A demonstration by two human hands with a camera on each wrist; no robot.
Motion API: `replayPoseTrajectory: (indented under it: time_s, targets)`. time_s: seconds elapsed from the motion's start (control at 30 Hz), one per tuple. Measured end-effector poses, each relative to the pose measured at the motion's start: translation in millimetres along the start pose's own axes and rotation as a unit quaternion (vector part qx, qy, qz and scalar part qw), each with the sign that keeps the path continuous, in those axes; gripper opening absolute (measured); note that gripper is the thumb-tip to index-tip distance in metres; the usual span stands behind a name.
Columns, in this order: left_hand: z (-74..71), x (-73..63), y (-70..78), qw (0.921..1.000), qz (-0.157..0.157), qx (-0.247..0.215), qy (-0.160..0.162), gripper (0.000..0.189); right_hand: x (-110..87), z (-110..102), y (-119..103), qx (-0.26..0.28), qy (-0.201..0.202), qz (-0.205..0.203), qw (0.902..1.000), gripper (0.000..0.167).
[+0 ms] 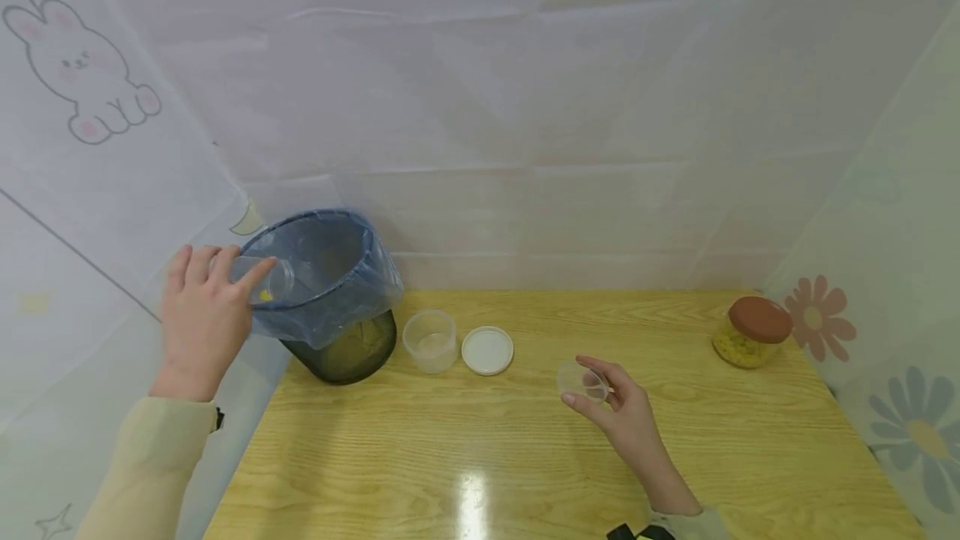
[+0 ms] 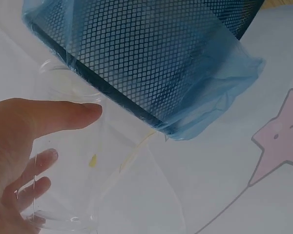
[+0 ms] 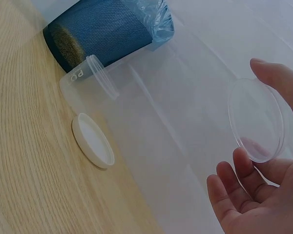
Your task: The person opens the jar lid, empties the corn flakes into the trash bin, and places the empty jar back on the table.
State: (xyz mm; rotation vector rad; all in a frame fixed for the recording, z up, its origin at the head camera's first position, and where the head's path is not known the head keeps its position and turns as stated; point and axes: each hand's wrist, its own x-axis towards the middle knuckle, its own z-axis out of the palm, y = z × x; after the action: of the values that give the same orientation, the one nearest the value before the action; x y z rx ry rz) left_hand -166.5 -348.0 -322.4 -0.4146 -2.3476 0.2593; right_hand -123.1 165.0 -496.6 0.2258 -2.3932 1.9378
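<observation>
At the left, my left hand (image 1: 206, 319) grips a clear plastic jar (image 1: 282, 277), tilted with its mouth over the rim of a mesh waste bin (image 1: 356, 354). A blue plastic bag (image 1: 382, 277) lines the bin and hangs over its edge. One small yellow bit (image 2: 93, 160) is on the jar's wall in the left wrist view. Above the table, my right hand (image 1: 628, 422) holds a clear round lid (image 3: 256, 117) by its edge, between thumb and fingers.
Beside the bin stands an open translucent tub (image 1: 431, 342), with a white round lid (image 1: 487, 351) lying to its right. A jar with a reddish-brown lid (image 1: 761, 320) and yellow contents stands at the table's right back. Pale patterned sheets (image 1: 480, 107) enclose the table.
</observation>
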Motion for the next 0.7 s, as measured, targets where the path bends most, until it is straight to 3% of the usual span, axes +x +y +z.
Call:
replayPoseTrajectory:
  time_s: [0.27, 0.4, 0.5, 0.7]
  targets:
    - [2.2, -0.2, 2.1, 0.9999, 0.011, 0.001, -0.01, 0.06, 0.0, -1.2, 1.0, 0.004, 0.004, -0.002, 1.0, 0.055]
    - [3.2, -1.0, 1.2, 0.9999, 0.0, -0.015, 0.003, 0.06, -0.6, -1.4, 1.2, 0.004, 0.002, -0.002, 1.0, 0.055]
    - [-5.9, 4.9, -2.5, 0.9993, -0.016, -0.022, 0.027, 0.061, -1.1, -1.8, 1.3, 0.005, -0.001, -0.002, 1.0, 0.055]
    - [-32.5, 32.4, -13.5, 0.9959, -0.047, -0.012, 0.077, 0.061, -1.4, -2.6, 1.0, 0.007, 0.003, -0.018, 0.9998, 0.054]
